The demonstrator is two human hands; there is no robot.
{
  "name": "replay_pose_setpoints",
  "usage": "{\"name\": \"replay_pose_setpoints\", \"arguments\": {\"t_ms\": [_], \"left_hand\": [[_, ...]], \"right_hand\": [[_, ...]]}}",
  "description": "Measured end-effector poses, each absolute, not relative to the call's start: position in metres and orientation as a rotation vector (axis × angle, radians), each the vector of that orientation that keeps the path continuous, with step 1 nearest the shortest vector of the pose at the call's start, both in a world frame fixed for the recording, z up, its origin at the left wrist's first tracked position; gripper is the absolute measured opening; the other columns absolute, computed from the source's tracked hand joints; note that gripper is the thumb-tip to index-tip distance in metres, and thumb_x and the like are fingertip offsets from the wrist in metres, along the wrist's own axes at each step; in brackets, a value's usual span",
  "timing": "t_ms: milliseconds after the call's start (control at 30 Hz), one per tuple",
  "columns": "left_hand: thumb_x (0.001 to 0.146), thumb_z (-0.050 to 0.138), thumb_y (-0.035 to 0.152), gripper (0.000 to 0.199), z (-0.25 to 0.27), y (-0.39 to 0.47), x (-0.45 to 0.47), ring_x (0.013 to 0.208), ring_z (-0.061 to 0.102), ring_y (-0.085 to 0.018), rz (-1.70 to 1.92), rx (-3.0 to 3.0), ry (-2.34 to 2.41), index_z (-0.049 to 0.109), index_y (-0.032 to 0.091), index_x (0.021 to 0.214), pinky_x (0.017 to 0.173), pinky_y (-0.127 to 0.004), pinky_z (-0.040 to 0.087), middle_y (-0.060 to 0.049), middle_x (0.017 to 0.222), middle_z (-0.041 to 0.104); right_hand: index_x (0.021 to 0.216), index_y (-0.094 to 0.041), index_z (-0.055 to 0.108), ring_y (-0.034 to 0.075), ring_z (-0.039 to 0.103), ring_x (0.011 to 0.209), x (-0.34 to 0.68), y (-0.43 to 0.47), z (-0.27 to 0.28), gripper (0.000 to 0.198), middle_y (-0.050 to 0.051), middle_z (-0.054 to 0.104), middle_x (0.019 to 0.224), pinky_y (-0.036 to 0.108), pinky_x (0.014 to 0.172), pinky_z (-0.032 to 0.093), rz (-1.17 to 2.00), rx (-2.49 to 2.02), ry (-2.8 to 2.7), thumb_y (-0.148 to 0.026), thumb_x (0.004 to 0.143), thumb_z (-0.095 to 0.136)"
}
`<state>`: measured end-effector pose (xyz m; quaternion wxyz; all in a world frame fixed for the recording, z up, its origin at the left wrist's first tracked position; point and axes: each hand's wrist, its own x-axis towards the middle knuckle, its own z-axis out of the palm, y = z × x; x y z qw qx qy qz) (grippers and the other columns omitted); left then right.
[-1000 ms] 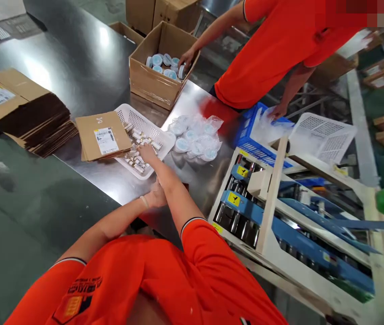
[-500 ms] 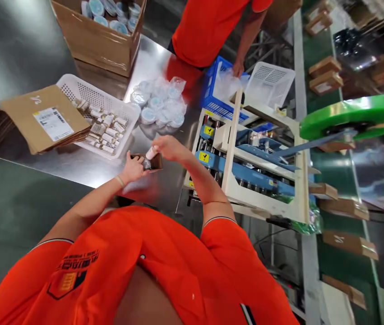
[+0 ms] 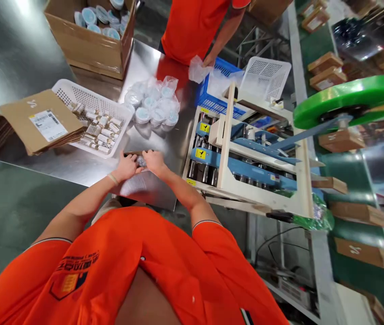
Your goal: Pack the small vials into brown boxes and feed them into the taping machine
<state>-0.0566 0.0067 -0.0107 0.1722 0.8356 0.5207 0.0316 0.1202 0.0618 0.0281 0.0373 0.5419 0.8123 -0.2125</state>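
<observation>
Between my hands, near the front of the metal table, sits a small cardboard box (image 3: 134,153), mostly covered by my fingers. A greyish crinkled wrapped item (image 3: 141,161) shows inside it. My left hand (image 3: 126,167) is closed around the box's left side. At the right side, my right hand (image 3: 154,161) is closed on the box with its fingertips at the opening. Just beyond my left hand, a white perforated basket (image 3: 128,118) holds several small white-and-gold bottles (image 3: 105,132). Bagged round tubs (image 3: 154,104) with pale blue lids lie on the table behind the box.
Flat cardboard pieces (image 3: 25,113) with a label overlap the basket's left side. A large carton (image 3: 90,52) of tubs stands behind. At right is a box-taping machine (image 3: 224,153), then a conveyor with boxes. Opposite, a co-worker's hand (image 3: 209,60) holds clear plastic over a blue crate (image 3: 207,92).
My right hand has moved down and left from above the box to its right side; the small bottle it held is out of sight. The co-worker's hand has lifted clear plastic from the crate.
</observation>
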Motion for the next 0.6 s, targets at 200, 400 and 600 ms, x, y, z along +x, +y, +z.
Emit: {"name": "replay_pose_setpoints", "arguments": {"t_ms": [200, 400, 600], "left_hand": [[0.105, 0.064, 0.050, 0.042, -0.008, 0.004, -0.056, 0.122, 0.063, -0.039, 0.113, 2.360, 1.476, 0.078, 0.025, 0.136, 0.125, -0.078, 0.020, -0.018, 0.127, 0.075], [0.107, 0.061, 0.054, 0.044, -0.008, 0.010, -0.053, 0.129, 0.058, -0.040, -0.047, 2.390, 1.452, 0.089, 0.020, 0.101, 0.126, -0.079, 0.019, -0.018, 0.130, 0.075], [0.108, 0.056, 0.051, 0.042, -0.013, 0.001, -0.073, 0.135, 0.057, -0.038, 0.238, 2.265, 1.464, 0.085, 0.026, 0.125, 0.128, -0.077, 0.022, -0.016, 0.137, 0.069]], "right_hand": [[0.102, -0.015, 0.076, 0.022, 0.071, 0.087, 0.175, 0.071, 0.024, 0.016, 0.005, 0.075, 0.088, 0.031, 0.083, 0.055, -1.037, 2.187, 2.278, -0.014, 0.090, 0.065], [0.106, -0.013, 0.079, 0.018, 0.073, 0.091, 0.140, 0.066, -0.004, 0.023, 0.005, 0.079, 0.098, 0.030, 0.093, 0.057, -1.318, 1.782, 2.331, -0.008, 0.085, 0.071], [0.115, -0.017, 0.083, 0.024, 0.069, 0.127, 0.169, 0.053, -0.002, 0.022, 0.012, 0.078, 0.132, 0.041, 0.119, 0.051, -1.167, 1.158, 2.675, -0.016, 0.102, 0.065]]}}
